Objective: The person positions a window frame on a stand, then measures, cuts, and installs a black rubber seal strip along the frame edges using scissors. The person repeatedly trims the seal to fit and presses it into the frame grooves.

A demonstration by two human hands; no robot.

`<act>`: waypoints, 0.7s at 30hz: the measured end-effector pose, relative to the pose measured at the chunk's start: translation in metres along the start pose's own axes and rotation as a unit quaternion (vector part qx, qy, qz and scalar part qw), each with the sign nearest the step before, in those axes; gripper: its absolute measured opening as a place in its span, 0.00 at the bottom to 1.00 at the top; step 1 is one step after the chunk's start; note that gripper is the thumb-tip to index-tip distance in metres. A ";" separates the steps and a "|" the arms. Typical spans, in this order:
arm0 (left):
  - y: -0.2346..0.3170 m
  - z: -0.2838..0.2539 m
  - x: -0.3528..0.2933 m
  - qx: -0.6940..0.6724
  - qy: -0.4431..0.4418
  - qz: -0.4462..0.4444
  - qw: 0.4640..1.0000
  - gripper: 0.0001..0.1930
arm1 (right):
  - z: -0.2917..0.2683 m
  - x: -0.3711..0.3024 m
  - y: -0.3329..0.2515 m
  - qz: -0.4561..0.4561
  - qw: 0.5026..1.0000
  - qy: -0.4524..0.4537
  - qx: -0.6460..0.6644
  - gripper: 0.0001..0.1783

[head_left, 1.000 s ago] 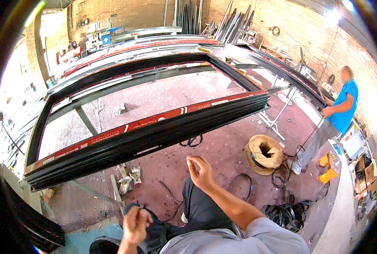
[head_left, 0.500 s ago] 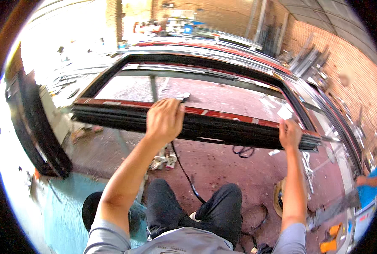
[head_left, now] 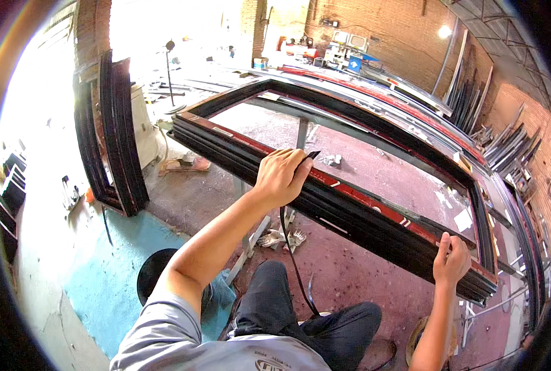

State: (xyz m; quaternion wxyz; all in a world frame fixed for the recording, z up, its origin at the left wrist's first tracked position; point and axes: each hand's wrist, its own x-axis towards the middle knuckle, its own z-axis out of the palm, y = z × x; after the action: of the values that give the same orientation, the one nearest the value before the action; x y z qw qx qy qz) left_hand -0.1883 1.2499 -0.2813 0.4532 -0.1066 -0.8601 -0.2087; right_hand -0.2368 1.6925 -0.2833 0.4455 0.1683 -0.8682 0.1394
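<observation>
A large black rectangular frame (head_left: 349, 232), like a window frame with red inner faces, lies tilted in front of me. Over its near side my left hand (head_left: 283, 176) is closed on a black strip, whose dark tip pokes out beyond the fingers. Below that hand the black strip (head_left: 294, 260) hangs down toward my knees. My right hand (head_left: 451, 258) is curled against the same side near the right corner, closed on the frame; its palm side is hidden.
More dark frames (head_left: 111, 136) stand upright at the left beside a blue floor patch (head_left: 117, 278). Long metal profiles (head_left: 387, 120) lie behind the frame, and others (head_left: 516, 148) lean on the brick wall. A black round seat (head_left: 154, 272) is by my left elbow.
My view has turned left, so the frame now slants down to the right. Both hands stay on its near side, the left still on the strip.
</observation>
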 end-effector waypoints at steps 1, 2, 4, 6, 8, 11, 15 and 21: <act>-0.005 0.002 0.000 -0.006 0.019 0.018 1.000 0.12 | -0.001 0.000 -0.003 -0.014 1.000 0.012 -0.007 0.24; -0.006 0.000 -0.003 0.005 0.022 -0.004 1.000 0.13 | -0.003 0.000 -0.006 -0.027 0.999 0.025 -0.016 0.24; 0.003 0.002 0.000 0.007 0.010 -0.028 1.000 0.14 | -0.003 -0.003 -0.002 -0.021 1.000 0.018 -0.011 0.24; 0.004 0.004 -0.002 0.081 -0.026 -0.089 0.992 0.16 | 0.004 0.002 -0.005 -0.037 0.998 0.039 0.024 0.24; 0.004 0.016 -0.006 0.019 0.005 -0.078 0.997 0.14 | 0.005 0.005 0.003 -0.016 0.999 0.025 0.032 0.25; 0.027 0.001 -0.011 -0.163 0.003 -0.151 0.975 0.17 | -0.001 0.003 -0.009 -0.038 0.996 0.061 0.047 0.22; 0.091 0.009 -0.022 -0.453 -0.022 -0.113 0.884 0.16 | -0.013 -0.057 -0.071 -0.100 0.965 0.069 0.230 0.24; 0.212 0.043 -0.015 -0.562 -0.223 -0.158 0.781 0.20 | 0.015 -0.193 -0.130 0.151 0.848 -0.125 0.492 0.29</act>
State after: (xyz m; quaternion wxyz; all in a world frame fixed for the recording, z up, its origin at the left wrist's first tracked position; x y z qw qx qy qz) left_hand -0.1323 1.4587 -0.2593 0.0688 -0.2485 -0.6725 -0.6937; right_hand -0.0880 1.6020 -0.4382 0.1654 0.2484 -0.7491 0.5914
